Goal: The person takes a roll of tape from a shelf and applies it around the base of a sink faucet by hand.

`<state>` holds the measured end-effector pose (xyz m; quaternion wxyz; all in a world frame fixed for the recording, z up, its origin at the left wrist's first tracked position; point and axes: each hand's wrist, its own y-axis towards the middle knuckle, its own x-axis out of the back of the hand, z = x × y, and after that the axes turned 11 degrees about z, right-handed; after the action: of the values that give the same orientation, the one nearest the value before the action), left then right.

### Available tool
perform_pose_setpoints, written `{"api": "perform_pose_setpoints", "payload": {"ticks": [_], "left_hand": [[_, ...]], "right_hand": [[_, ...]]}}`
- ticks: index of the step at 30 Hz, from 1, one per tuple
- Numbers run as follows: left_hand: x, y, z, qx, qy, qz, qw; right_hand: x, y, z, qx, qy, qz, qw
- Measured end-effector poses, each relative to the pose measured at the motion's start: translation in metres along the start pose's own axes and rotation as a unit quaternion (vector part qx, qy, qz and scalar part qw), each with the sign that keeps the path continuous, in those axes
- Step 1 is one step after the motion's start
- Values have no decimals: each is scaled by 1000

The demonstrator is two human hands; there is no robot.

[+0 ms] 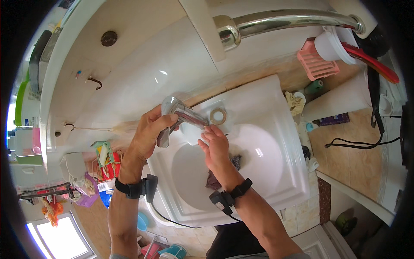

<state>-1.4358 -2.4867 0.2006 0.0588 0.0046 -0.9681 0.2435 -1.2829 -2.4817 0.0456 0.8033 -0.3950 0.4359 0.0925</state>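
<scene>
A chrome faucet (189, 115) is tilted in the air above the back ledge of the white washbasin (276, 93), off its mounting spot. My left hand (151, 127) is closed around its body and spout, thumb on top. The fingertips of my right hand (215, 146) are curled against the faucet's lower end; whether they also pinch a small part is hidden. Just right of that end, a round mounting hole with a brownish ring (218, 116) shows on the ledge. In the bowl lies a dark, wet-looking cloth (235, 162), partly behind my right wrist.
A chrome rail (293, 22) runs above the basin. To the right are a pink slatted soap holder (317, 60), a white cup (332, 45) with a red-handled brush (373, 62), and a black cord (358, 145). Baskets with bottles and a green soap holder (103, 153) stand left.
</scene>
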Motion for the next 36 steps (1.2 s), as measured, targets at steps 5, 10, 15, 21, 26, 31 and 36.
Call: {"api": "perform_pose_setpoints", "payload": {"ticks": [5, 10, 15, 21, 26, 31, 36], "left_hand": [[0, -1, -1, 4, 11, 5, 1000], [1, -3, 0, -3, 15, 10, 1000], [-1, -5, 3, -6, 6, 4, 1000], [1, -6, 8, 0, -14, -1, 1000], [4, -12, 16, -11, -21, 14, 1000], [8, -17, 28, 1, -8, 26, 1000], [16, -19, 38, -11, -21, 28, 999]], "right_hand": [[-8, 5, 1, -37, -125, -7, 991], [-10, 6, 2, -49, -86, -36, 994], [-11, 9, -4, -61, -82, -51, 993], [10, 1, -20, -9, -120, 13, 993], [9, -3, -25, -54, -85, 53, 994], [8, -7, -21, -51, -41, 66, 996], [0, 0, -23, -78, 1, 84, 993]]}}
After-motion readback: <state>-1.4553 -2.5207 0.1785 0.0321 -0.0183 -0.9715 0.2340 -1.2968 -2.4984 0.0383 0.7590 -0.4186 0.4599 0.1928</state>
